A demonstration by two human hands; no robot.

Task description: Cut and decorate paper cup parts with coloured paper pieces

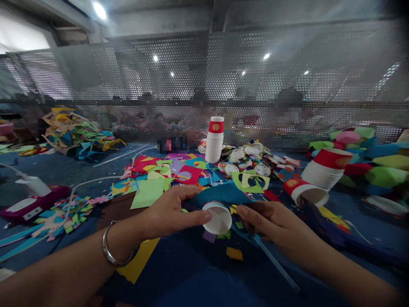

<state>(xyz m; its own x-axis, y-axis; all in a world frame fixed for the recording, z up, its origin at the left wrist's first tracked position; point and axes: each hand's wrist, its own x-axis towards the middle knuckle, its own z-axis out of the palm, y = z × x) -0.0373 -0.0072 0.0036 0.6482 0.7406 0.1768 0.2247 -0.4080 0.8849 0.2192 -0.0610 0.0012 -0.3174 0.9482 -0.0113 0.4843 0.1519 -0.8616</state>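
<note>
Between thumb and fingers, my left hand (174, 212) grips a short white paper cup piece (217, 218), its round face turned toward me. A sheet of blue paper (223, 192) lies against the upper side of the cup piece. My right hand (266, 218) is closed at the right end of that paper, the thumb in front and the other fingers mostly hidden. A thin translucent stick (277, 263) slants down from below my right hand; I cannot tell whether the hand holds it. An orange paper scrap (234, 254) lies below the cup piece.
A tall stack of paper cups (214, 143) stands behind, beside a heap of cut cup pieces (247, 155). More stacked cups (327, 168) lean at right. Cut paper (147, 194) spreads at left, near a purple power strip (33, 204) and white cord. A perforated screen (179, 76) stands behind.
</note>
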